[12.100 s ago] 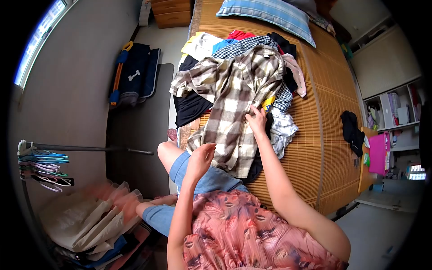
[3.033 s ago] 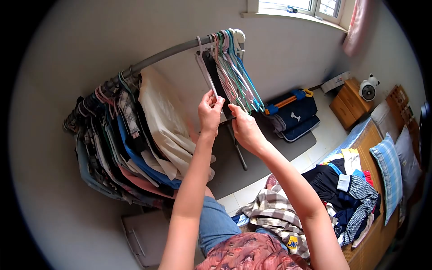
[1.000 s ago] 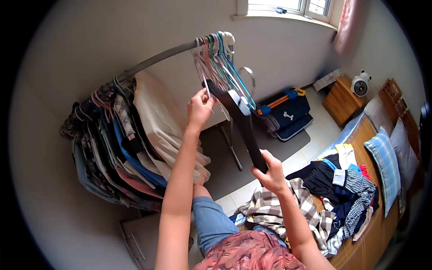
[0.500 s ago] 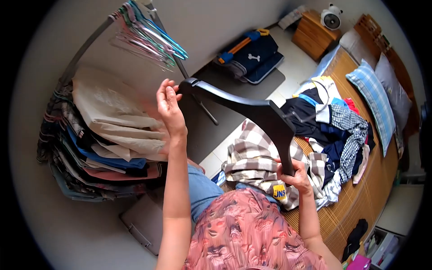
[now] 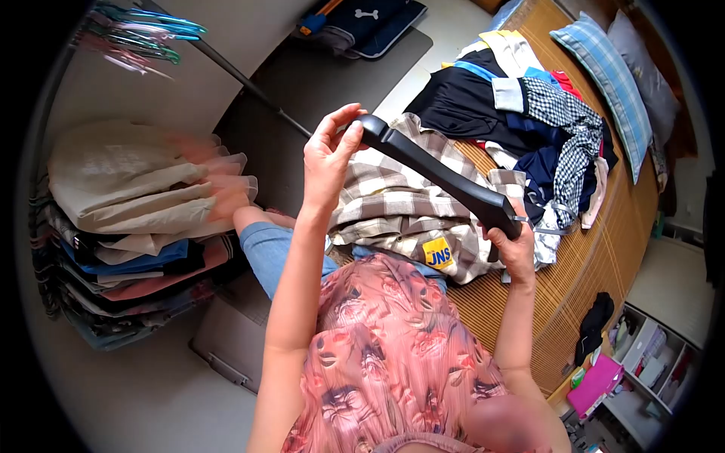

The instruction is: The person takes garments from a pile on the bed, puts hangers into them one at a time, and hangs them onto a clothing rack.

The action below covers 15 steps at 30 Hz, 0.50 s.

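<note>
A black clothes hanger with broad shoulders is held up slantwise in front of me. My right hand is wrapped around its lower right part, beside the metal hook. At the upper left end, my left hand has its thumb and fingers against the tip, pinching it. Below the hanger, a brown-and-white checked shirt with a yellow JNS patch lies over the edge of the bed by my lap. No garment is on the hanger.
A clothes pile lies on the bamboo-matted bed, with a blue plaid pillow behind. On the left, a rack holds hanging garments and several thin hangers. An open drawer unit stands at lower right.
My view has shifted, so the rack sits further left. The hanger has turned, its hook now lower by my right hand. My left fingers have closed onto the hanger's end.
</note>
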Available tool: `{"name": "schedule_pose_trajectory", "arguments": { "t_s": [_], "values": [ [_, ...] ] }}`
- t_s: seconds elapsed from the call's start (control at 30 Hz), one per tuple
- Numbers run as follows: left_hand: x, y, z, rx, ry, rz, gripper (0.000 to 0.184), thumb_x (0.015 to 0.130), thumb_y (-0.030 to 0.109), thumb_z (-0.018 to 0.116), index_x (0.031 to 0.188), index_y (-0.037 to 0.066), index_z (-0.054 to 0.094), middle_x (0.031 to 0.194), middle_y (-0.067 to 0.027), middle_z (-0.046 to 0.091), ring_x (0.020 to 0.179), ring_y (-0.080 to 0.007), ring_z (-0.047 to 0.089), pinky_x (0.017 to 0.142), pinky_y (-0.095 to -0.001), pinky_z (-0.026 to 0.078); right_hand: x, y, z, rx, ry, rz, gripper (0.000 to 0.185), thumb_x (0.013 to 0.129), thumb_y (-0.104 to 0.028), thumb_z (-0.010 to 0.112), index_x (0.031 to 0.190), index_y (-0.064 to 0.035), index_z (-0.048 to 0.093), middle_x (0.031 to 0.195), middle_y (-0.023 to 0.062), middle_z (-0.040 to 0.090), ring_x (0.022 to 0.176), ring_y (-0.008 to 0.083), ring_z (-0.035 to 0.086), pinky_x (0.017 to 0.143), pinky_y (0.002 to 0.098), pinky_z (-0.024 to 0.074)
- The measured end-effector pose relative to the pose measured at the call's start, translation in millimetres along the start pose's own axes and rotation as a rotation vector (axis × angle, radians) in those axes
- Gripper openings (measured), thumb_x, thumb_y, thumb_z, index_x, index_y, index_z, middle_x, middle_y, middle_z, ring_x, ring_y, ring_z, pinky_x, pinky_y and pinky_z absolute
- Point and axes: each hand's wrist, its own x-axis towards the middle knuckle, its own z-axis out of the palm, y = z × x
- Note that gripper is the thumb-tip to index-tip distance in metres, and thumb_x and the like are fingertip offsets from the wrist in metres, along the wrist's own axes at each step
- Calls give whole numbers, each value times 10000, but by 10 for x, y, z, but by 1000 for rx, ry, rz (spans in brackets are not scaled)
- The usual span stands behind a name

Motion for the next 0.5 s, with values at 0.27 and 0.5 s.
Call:
{"name": "schedule_pose_trajectory", "arguments": {
  "t_s": [0.27, 0.5],
  "values": [
    [-618, -771, -824, 968, -349, -300, 464, 730, 231, 758, 1115, 14, 618, 1072, -161, 632, 894, -219, 640, 825, -313, 494, -200, -46, -216, -228, -19, 104, 418, 770, -161, 772, 1100, 6, 577, 975, 31, 597, 893, 127, 543, 804, 254, 432],
    [-650, -801, -756, 906, -69, -301, 204, 781, 138, 660, 944, 17, 675, 845, -161, 677, 782, -266, 664, 736, -345, 499, -266, 29, -264, -107, 12, 137, 382, 750, -206, 801, 979, -8, 569, 760, 6, 597, 618, 70, 547, 557, 200, 444]
  ]
}}
